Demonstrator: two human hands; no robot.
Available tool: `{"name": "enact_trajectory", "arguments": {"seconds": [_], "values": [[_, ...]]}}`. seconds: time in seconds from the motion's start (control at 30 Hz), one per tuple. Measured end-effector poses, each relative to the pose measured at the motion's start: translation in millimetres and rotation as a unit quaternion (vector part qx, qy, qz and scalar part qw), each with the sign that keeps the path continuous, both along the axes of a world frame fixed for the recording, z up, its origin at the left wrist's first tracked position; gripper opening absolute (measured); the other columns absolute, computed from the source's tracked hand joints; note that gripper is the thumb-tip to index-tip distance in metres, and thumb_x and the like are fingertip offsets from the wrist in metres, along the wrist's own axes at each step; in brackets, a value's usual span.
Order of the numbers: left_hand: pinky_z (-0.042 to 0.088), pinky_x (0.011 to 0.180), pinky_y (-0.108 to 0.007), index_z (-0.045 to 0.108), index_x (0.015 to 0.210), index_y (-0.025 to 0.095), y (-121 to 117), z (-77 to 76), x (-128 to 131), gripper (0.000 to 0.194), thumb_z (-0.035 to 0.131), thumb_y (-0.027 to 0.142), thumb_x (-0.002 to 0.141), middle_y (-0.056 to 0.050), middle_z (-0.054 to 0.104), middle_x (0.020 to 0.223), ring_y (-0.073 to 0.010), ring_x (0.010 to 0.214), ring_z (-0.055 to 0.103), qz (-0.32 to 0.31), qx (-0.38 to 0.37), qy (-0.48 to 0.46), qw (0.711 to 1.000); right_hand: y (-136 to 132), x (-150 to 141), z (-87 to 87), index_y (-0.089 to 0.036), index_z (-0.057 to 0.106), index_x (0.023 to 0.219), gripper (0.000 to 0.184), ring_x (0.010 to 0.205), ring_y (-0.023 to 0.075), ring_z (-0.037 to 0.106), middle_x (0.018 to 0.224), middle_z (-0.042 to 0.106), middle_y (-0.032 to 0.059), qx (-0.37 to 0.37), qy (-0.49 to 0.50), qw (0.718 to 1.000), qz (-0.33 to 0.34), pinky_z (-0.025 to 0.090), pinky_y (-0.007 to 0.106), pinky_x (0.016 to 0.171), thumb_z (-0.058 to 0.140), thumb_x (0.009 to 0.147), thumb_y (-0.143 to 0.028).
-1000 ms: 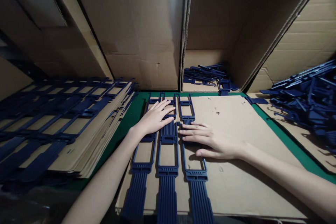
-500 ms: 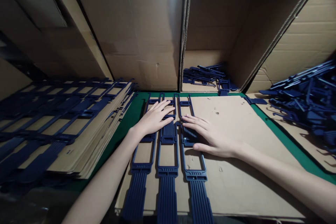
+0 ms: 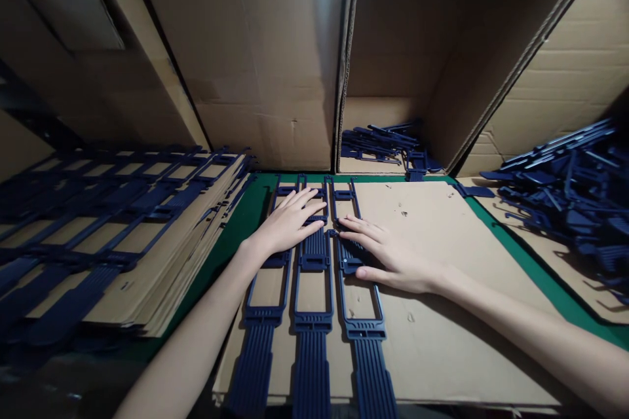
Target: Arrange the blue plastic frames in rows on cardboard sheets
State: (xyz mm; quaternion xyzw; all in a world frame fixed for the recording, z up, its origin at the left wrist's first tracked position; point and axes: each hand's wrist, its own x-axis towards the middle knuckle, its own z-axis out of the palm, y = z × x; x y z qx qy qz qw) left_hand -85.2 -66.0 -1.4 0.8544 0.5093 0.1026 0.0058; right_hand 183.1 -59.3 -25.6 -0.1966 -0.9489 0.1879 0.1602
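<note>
Three columns of dark blue plastic frame pieces with ribbed tabs lie side by side on a cardboard sheet (image 3: 457, 340). My left hand (image 3: 287, 219) rests flat with fingers spread over the left frame piece (image 3: 268, 288) and the middle frame piece (image 3: 313, 291). My right hand (image 3: 393, 252) lies over the right frame piece (image 3: 362, 304), its fingers stretched out to the left and the thumb apart. Both hands hide parts of the pieces under them; neither is wrapped round anything.
At left stands a stack of cardboard sheets (image 3: 167, 294) with similar blue pieces on top. A cardboard box (image 3: 393, 46) at the back holds a small heap of blue parts (image 3: 381, 141). A larger blue heap (image 3: 584, 200) lies at right. Green table surface (image 3: 246, 216) shows between.
My right hand and the top of the right frame piece have shifted very slightly left. My left hand stays in place on the pieces.
</note>
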Motion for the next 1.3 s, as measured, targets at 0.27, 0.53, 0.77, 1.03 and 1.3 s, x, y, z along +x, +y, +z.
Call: {"name": "enact_trajectory", "arguments": {"seconds": [0.27, 0.53, 0.77, 1.03, 1.3], "values": [[0.015, 0.117, -0.043, 0.049, 0.134, 0.023, -1.2, 1.7, 1.1, 0.046, 0.040, 0.046, 0.096, -0.008, 0.031, 0.152, -0.0237, 0.143, 0.019, 0.001, -0.001, -0.002, 1.000, -0.5, -0.6, 2.0, -0.020, 0.032, 0.145, 0.066, 0.144, 0.0220, 0.014, 0.156, 0.020, 0.0089, -0.003, -0.016, 1.000, -0.014, 0.021, 0.047, 0.116, 0.045, 0.090, -0.054], [0.015, 0.117, -0.045, 0.048, 0.134, 0.026, -2.0, 6.6, -0.7, 0.043, 0.040, 0.045, 0.096, -0.005, 0.027, 0.154, -0.0241, 0.144, 0.014, -0.010, 0.004, 0.004, 1.000, 0.1, 1.6, 2.1, -0.024, 0.037, 0.141, 0.053, 0.142, 0.0254, 0.022, 0.152, 0.030, 0.0100, 0.011, 0.041, 0.999, -0.015, 0.027, 0.051, 0.112, 0.044, 0.093, -0.047], [0.011, 0.117, -0.049, 0.045, 0.138, 0.030, 4.7, 30.1, 22.3, 0.050, 0.042, 0.053, 0.093, -0.004, 0.022, 0.155, -0.0262, 0.144, 0.011, -0.053, -0.042, -0.005, 0.998, 14.7, 31.3, 25.3, -0.026, 0.052, 0.125, 0.036, 0.125, 0.0252, 0.047, 0.133, 0.053, 0.0085, 0.100, 0.066, 0.987, -0.110, 0.040, 0.049, 0.101, 0.047, 0.092, -0.038], [0.014, 0.113, -0.061, 0.030, 0.145, 0.036, 22.8, 27.5, 38.9, 0.095, 0.058, 0.079, 0.065, -0.004, 0.002, 0.157, -0.0365, 0.143, -0.002, -0.141, -0.194, -0.017, 0.971, 55.4, 145.9, 25.8, -0.020, 0.061, 0.106, 0.034, 0.103, 0.0279, 0.060, 0.111, 0.065, 0.0117, 0.129, -0.023, 0.916, -0.379, 0.048, 0.042, 0.087, 0.044, 0.090, -0.044], [0.009, 0.117, -0.053, 0.031, 0.145, 0.033, 17.4, 4.7, 33.9, 0.070, 0.043, 0.068, 0.086, -0.005, 0.015, 0.156, -0.0286, 0.144, 0.005, -0.148, -0.112, -0.006, 0.983, 113.4, 199.6, 1.6, -0.011, 0.056, 0.119, 0.039, 0.115, 0.0263, 0.055, 0.125, 0.059, 0.0178, 0.065, -0.137, 0.885, -0.440, 0.042, 0.032, 0.093, 0.041, 0.083, -0.015]]}}
